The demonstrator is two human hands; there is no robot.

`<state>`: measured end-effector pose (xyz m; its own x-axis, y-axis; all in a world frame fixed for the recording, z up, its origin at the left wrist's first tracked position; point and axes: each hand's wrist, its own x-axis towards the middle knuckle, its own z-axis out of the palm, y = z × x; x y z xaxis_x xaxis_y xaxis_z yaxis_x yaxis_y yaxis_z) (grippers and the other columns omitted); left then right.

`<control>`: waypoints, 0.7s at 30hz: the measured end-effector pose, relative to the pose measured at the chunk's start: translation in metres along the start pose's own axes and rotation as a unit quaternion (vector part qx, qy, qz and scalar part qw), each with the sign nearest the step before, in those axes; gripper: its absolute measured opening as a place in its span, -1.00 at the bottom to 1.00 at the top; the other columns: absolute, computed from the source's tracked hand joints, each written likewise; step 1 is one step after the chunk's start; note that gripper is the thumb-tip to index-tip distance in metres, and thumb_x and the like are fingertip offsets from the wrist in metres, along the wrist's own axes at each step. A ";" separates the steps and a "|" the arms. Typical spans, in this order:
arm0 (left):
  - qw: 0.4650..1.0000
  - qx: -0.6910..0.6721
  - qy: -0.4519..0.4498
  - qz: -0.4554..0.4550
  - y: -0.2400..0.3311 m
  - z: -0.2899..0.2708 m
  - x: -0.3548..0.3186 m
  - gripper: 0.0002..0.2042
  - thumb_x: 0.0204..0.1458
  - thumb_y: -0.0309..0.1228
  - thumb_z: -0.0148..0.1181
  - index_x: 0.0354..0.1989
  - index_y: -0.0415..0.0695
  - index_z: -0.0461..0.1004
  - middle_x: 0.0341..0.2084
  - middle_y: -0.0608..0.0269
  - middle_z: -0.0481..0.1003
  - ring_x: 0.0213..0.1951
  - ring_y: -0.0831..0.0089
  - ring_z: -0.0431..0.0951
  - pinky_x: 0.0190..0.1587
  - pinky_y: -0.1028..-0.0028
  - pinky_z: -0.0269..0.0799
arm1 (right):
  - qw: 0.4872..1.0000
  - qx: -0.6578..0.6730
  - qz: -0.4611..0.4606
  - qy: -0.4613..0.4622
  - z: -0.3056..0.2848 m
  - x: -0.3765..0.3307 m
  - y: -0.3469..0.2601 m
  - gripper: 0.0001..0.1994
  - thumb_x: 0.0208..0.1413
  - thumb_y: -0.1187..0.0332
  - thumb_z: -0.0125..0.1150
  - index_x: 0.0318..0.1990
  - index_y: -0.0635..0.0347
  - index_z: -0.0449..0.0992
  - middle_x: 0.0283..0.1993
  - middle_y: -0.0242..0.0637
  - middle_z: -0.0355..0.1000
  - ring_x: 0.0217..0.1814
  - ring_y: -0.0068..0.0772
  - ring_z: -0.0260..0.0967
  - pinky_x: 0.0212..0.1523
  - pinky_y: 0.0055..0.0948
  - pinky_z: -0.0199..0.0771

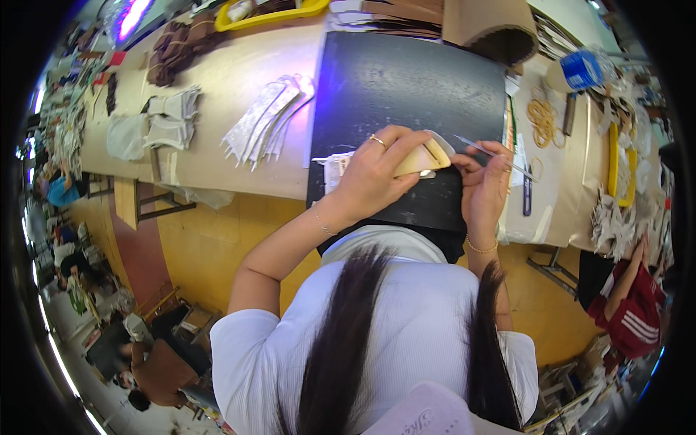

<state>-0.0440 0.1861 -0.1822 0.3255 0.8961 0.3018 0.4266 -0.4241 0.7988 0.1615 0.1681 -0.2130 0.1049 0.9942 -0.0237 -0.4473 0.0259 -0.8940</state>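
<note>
Over the dark board [406, 80], my left hand [380, 167] is closed on a cream-coloured, flat block with a dark slot [424, 159]. A pale rounded piece [440, 142] shows at the block's far edge. Beside that hand, on its left, lies a bundle of white pieces [335, 168], partly covered by it. My right hand [487, 174] pinches a thin, pointed, pen-like tool [518, 168], its tip toward the upper left. The right fingertips are close to the block's right end; whether they touch it I cannot tell.
White curved strips [268, 116] and brown bundles [181, 51] lie left. A cardboard tube [493, 32] stands behind the board. Rubber bands [541, 123], a dark-blue slim cutter [528, 196] and a blue-labelled bottle [583, 70] are right. Another person in red [631, 312] is at far right.
</note>
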 end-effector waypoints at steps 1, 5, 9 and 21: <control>1.000 -0.026 0.007 -0.007 0.002 -0.005 -0.002 -0.40 -0.17 -0.56 0.38 0.17 -0.07 0.42 -0.10 0.06 0.47 -0.07 0.00 0.52 0.02 0.16 0.47 | 1.000 -0.015 0.002 -0.004 0.002 0.000 0.000 -0.63 0.48 0.07 -0.29 0.08 0.20 0.23 -0.10 -0.13 0.30 -0.06 -0.07 0.58 0.23 0.01 0.46; 0.998 -0.041 0.056 -0.011 0.007 -0.040 -0.005 -0.44 -0.18 -0.64 0.41 0.11 -0.14 0.47 -0.07 0.11 0.51 -0.02 0.23 0.54 0.02 0.35 0.49 | 0.999 -0.046 0.002 -0.016 0.001 0.000 0.002 -0.62 0.48 0.06 -0.27 0.07 0.21 0.27 -0.10 -0.13 0.34 -0.05 -0.08 0.58 0.22 -0.04 0.46; 0.960 -0.178 0.155 -0.153 0.015 -0.104 -0.017 -0.47 -0.05 -0.72 0.36 0.16 -0.21 0.46 -0.05 0.18 0.50 -0.04 0.47 0.51 0.01 0.51 0.50 | 0.998 -0.052 0.002 -0.018 -0.002 0.001 0.004 -0.63 0.48 0.06 -0.24 0.05 0.21 0.30 -0.13 -0.15 0.41 -0.02 -0.10 0.57 0.21 -0.11 0.45; 0.951 0.261 0.076 -0.146 -0.112 -0.166 -0.023 -0.52 -0.05 -0.36 0.47 0.11 -0.02 0.54 -0.11 0.24 0.59 -0.20 0.35 0.57 -0.14 0.42 0.47 | 0.996 -0.076 0.007 -0.036 0.005 0.000 -0.001 -0.64 0.49 0.10 -0.24 0.01 0.22 0.33 -0.16 -0.19 0.46 0.02 -0.16 0.54 0.21 -0.22 0.42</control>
<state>-0.2391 0.2348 -0.1922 0.0202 0.9776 0.2096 0.8540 -0.1259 0.5048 0.1573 0.1691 -0.2098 0.0324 0.9994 -0.0087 -0.3076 0.0017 -0.9515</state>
